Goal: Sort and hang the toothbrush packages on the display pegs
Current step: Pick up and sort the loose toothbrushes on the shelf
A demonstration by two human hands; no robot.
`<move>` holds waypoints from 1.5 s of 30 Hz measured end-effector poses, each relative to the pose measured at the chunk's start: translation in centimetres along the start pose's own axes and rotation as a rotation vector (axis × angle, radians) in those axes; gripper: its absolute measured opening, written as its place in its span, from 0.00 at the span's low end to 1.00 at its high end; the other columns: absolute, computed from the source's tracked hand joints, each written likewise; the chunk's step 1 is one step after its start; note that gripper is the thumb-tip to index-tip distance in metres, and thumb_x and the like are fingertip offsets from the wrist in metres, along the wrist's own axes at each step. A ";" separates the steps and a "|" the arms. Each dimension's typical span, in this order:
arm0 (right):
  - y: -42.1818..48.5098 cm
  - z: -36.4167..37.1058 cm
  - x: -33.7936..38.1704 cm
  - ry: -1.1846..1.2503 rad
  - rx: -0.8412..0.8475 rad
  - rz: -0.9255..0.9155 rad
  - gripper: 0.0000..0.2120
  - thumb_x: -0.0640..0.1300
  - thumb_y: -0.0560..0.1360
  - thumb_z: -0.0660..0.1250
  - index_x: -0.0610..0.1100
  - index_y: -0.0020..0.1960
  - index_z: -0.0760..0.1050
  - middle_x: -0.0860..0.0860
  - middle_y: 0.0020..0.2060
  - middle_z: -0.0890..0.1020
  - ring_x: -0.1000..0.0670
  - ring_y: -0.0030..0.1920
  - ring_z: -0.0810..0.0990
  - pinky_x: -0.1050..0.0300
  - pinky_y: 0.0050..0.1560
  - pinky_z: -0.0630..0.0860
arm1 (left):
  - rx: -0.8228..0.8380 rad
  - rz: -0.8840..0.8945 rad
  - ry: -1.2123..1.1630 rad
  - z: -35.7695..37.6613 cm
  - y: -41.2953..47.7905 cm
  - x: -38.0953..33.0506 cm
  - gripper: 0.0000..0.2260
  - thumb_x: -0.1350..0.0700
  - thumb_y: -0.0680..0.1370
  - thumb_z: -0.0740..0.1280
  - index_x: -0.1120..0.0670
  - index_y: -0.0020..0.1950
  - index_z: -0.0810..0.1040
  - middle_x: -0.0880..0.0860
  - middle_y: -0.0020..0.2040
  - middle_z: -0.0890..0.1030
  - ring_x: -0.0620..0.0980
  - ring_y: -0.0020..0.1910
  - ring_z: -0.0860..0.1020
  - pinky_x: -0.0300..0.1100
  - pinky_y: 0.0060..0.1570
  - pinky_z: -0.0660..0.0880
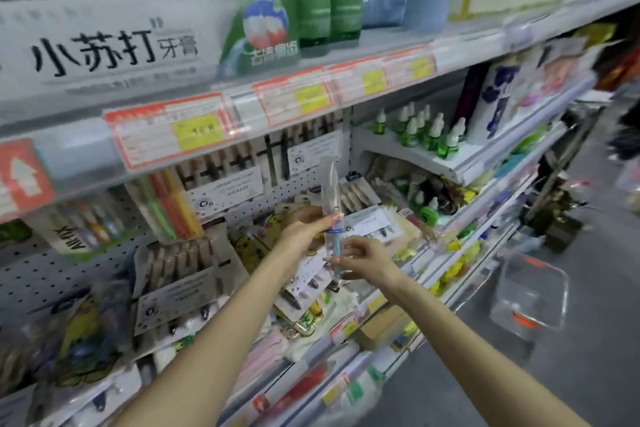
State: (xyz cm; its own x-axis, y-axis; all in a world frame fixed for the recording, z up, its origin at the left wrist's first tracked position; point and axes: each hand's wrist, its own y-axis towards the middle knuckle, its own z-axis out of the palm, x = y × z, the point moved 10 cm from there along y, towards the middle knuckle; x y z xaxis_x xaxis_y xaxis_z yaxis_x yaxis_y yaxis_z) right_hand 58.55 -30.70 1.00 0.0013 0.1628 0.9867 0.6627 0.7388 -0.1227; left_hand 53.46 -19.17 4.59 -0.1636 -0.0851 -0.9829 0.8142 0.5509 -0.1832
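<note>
**Clear toothbrush package held upright before the pegboard**

I see my left hand [304, 225] gripping a slim clear toothbrush package [331, 215] at its middle, upright before the pegboard [273, 196]. My right hand [363, 258] pinches its lower end. Whether the top touches a peg, I cannot tell through the blur. Other packages [180, 274] hang alongside.

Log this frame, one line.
left hand: grips toothbrush package mid | right hand: pinches bottom | package: upright, unhung | pegboard: behind

Bright, even light — soft blur, edges bowed by wide-angle distortion.
</note>
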 end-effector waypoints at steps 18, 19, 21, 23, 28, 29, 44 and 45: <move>11.5 -14.8 1.2 -0.096 0.137 -0.086 0.15 0.40 0.71 0.75 0.35 0.53 0.77 0.35 0.47 0.83 0.49 0.42 0.82 0.53 0.45 0.79 | -0.207 0.103 -0.165 10.8 11.0 -4.0 0.07 0.57 0.69 0.76 0.53 0.47 0.84 0.53 0.44 0.86 0.53 0.45 0.84 0.46 0.45 0.80; 12.0 -15.5 1.3 -0.111 0.152 -0.092 0.15 0.40 0.70 0.76 0.35 0.52 0.77 0.36 0.45 0.83 0.47 0.43 0.81 0.51 0.48 0.79 | -0.223 0.112 -0.175 11.3 11.2 -4.2 0.08 0.58 0.70 0.75 0.54 0.48 0.84 0.54 0.46 0.86 0.53 0.45 0.84 0.46 0.46 0.80; 12.8 -16.7 1.4 -0.135 0.187 -0.100 0.14 0.40 0.69 0.77 0.37 0.51 0.78 0.39 0.43 0.82 0.45 0.44 0.81 0.46 0.51 0.78 | -0.251 0.128 -0.190 12.3 11.4 -4.4 0.07 0.60 0.71 0.74 0.55 0.48 0.83 0.56 0.48 0.85 0.53 0.47 0.83 0.45 0.48 0.80; 13.4 -17.4 1.4 -0.153 0.232 -0.109 0.13 0.41 0.69 0.77 0.40 0.50 0.78 0.39 0.44 0.82 0.45 0.46 0.81 0.43 0.53 0.78 | -0.285 0.136 -0.198 13.1 11.7 -4.7 0.06 0.60 0.72 0.74 0.56 0.48 0.83 0.58 0.49 0.85 0.55 0.48 0.83 0.45 0.50 0.79; 14.5 -18.7 2.1 -0.165 0.304 -0.178 0.10 0.37 0.71 0.74 0.39 0.49 0.75 0.38 0.41 0.81 0.50 0.41 0.82 0.53 0.45 0.80 | -0.347 0.149 -0.228 14.7 12.2 -5.1 0.06 0.61 0.72 0.73 0.56 0.48 0.83 0.56 0.50 0.85 0.53 0.48 0.83 0.41 0.46 0.81; 14.6 -18.9 2.0 -0.154 0.305 -0.182 0.10 0.36 0.71 0.74 0.39 0.49 0.75 0.38 0.42 0.81 0.51 0.41 0.82 0.53 0.45 0.80 | -0.348 0.152 -0.216 15.0 12.2 -5.1 0.06 0.60 0.72 0.73 0.55 0.48 0.83 0.56 0.49 0.85 0.53 0.48 0.83 0.41 0.47 0.81; 15.0 -22.9 1.6 -0.102 0.252 -0.212 0.13 0.37 0.72 0.74 0.39 0.55 0.77 0.38 0.47 0.83 0.45 0.46 0.82 0.48 0.48 0.81 | -0.316 0.182 -0.036 18.7 13.2 -6.7 0.05 0.61 0.72 0.73 0.54 0.47 0.83 0.49 0.41 0.86 0.46 0.42 0.84 0.39 0.45 0.80; 15.1 -23.3 1.6 -0.096 0.247 -0.213 0.13 0.38 0.72 0.74 0.39 0.55 0.77 0.37 0.48 0.83 0.44 0.47 0.82 0.46 0.48 0.81 | -0.314 0.185 -0.034 18.9 13.5 -6.7 0.05 0.60 0.72 0.73 0.54 0.47 0.83 0.49 0.41 0.86 0.47 0.44 0.84 0.41 0.49 0.80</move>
State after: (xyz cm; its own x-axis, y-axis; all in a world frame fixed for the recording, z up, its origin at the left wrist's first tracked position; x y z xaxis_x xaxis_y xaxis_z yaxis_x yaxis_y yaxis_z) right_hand 85.98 -34.50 3.19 -0.1963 0.0401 0.9797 0.4387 0.8972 0.0512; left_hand 76.07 -26.89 8.28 -0.0071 0.0150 -0.9999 0.6167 0.7872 0.0074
